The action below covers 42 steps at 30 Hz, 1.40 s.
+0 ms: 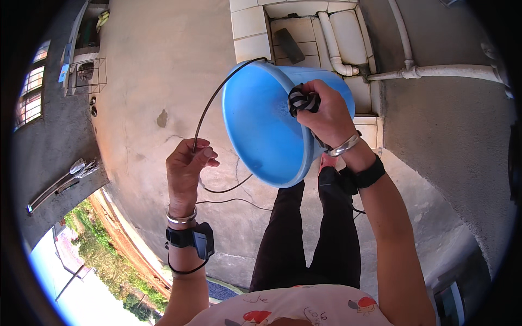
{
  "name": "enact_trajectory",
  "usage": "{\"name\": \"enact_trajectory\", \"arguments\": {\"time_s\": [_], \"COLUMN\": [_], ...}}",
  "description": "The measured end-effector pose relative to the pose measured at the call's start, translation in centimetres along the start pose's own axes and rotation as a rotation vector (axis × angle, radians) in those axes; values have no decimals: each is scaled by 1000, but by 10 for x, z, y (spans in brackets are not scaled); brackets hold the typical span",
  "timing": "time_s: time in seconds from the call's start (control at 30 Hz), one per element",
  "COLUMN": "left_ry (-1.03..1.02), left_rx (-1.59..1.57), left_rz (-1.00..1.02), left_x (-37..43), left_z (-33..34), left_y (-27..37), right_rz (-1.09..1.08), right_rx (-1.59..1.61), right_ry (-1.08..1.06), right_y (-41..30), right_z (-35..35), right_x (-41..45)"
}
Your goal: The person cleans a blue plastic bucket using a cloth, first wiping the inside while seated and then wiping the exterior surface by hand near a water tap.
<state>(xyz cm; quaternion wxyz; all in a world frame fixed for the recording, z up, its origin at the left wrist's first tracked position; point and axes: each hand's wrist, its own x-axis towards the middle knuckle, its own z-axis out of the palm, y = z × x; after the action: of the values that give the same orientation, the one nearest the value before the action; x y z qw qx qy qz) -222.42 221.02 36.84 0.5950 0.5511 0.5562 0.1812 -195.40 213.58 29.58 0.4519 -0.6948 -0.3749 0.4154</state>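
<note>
A blue plastic bucket (265,134) is tilted on its side in front of me, its mouth turned to the left. My left hand (189,163) grips the thin dark bail handle (212,100) of the bucket, which arcs out from the rim. In my right hand (328,110) is a bunched black-and-grey striped cloth (302,101), at the right part of the bucket's rim. Small marks or droplets show on the inner wall near the cloth. My right fingers curl around the cloth and partly hide it.
Beyond the bucket is a tiled basin (251,24) with a dark block (289,45) and a white drainpipe (332,40) in it. Another pipe (448,72) runs along the right wall. Mops (61,183) lean at the left wall. A wire rack (86,76) stands farther back. The concrete floor (163,81) is cracked.
</note>
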Motion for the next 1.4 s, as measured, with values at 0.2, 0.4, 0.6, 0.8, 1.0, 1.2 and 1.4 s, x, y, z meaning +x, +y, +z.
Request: {"name": "enact_trajectory", "arguments": {"time_s": [0.2, 0.4, 0.6, 0.8, 1.0, 1.2, 1.4], "left_ry": [91, 177, 190, 146, -421, -312, -260], "left_rx": [-16, -13, 99, 632, 359, 216, 206], "left_rz": [55, 52, -46, 324, 296, 408, 216], "left_x": [14, 22, 44, 19, -24, 0, 12], "left_z": [-23, -31, -42, 33, 143, 161, 148], "left_y": [-45, -72, -100, -92, -77, -108, -91], "right_rz": [3, -54, -38, -43, -83, -240, -247], "right_rx": [74, 16, 49, 11, 45, 191, -46], "right_ry": [8, 34, 14, 49, 70, 164, 437], "right_y": [12, 15, 18, 9, 12, 36, 151], "right_z": [-8, -17, -21, -17, 1, 15, 14], "right_x": [1, 4, 7, 9, 23, -1, 2]}}
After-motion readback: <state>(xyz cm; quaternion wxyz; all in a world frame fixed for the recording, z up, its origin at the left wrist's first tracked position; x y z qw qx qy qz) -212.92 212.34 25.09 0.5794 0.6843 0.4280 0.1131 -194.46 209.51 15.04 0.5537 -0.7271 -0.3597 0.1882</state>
